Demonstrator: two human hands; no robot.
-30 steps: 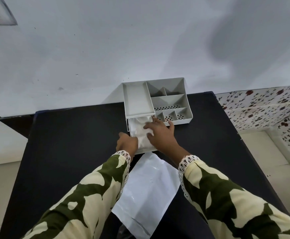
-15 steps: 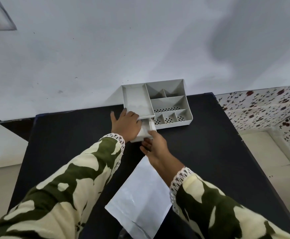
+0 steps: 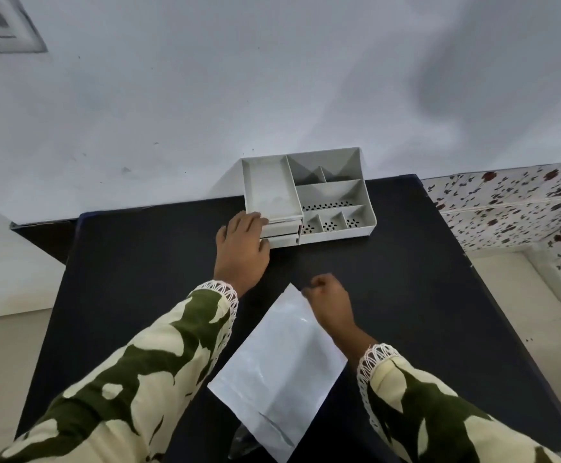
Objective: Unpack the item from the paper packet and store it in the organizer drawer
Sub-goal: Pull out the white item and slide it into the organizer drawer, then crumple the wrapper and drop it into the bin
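Fingers (image 3: pixel 255 219) now flat against the shut drawer (image 3: pixel 280 240); right hand (image 3: pixel 330 300) curled, withdrawn.

1. the organizer (image 3: pixel 305 198) is pale grey all over, with rows of small dark dots along the floors of its front compartments.
2. the paper packet (image 3: pixel 277 372) is plain white with a faint sheen.
3. the table (image 3: pixel 145 262) top is solid black.
4. both sleeves (image 3: pixel 145 372) are cream with large olive-green blotches, and each cuff has a white lace trim.
5. the wall (image 3: pixel 272 78) is whitish grey with soft dark smudges.
6. the tiles (image 3: pixel 512 202) at right are white, scattered with dark red and black flecks.
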